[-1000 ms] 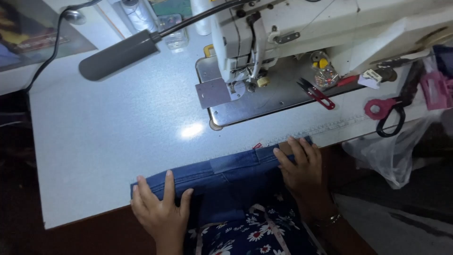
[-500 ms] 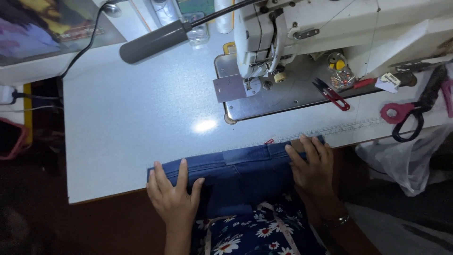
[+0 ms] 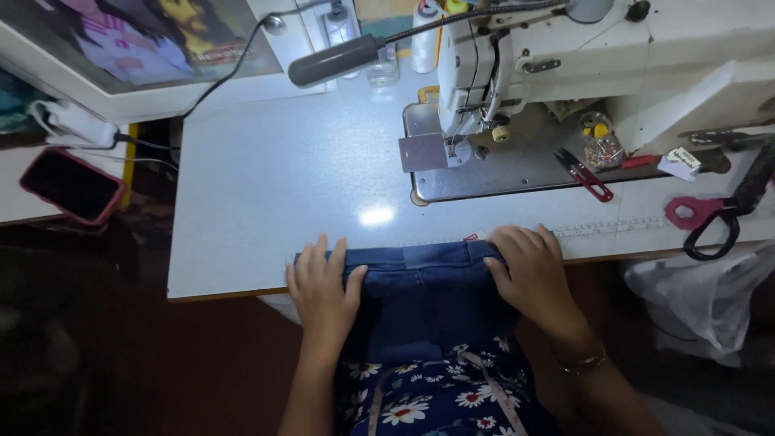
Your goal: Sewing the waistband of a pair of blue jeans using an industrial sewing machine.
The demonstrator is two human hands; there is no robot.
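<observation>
Both hands lie open, fingers spread flat on blue denim (image 3: 424, 295): left hand (image 3: 323, 287) at its left edge, right hand (image 3: 529, 270) at its right, the sewing machine (image 3: 517, 56) beyond.

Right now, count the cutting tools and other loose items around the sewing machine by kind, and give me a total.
Scissors: 1, pink and black handles, at the table's right edge
Thread snips: 1, red and black, on the machine bed
Pin holder: 1, beside the snips
Phone: 1, red case, far left
Denim cloth: 1, under both hands
Total: 5
</observation>
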